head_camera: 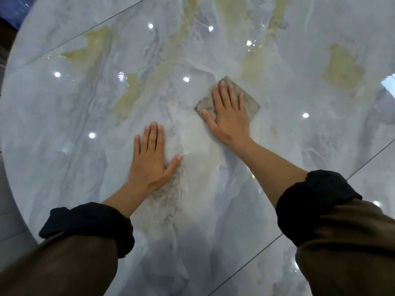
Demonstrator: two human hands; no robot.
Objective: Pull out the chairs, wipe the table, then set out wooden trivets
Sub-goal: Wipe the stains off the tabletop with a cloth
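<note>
A glossy round table (85, 107) with a grey, white and yellowish marble pattern fills the head view. My right hand (229, 116) lies flat, fingers spread, on a folded grey-brown cloth (249, 103), pressing it onto the tabletop right of centre. My left hand (149, 161) rests flat on the bare tabletop, palm down, holding nothing. Both forearms are bare below rolled dark sleeves. No chairs or wooden trivets are in view.
The table's curved edge (8, 146) runs down the left side, with pale floor (8, 231) beyond it. Something blue (12, 9) shows at the top left corner. Ceiling lights reflect as bright spots on the surface.
</note>
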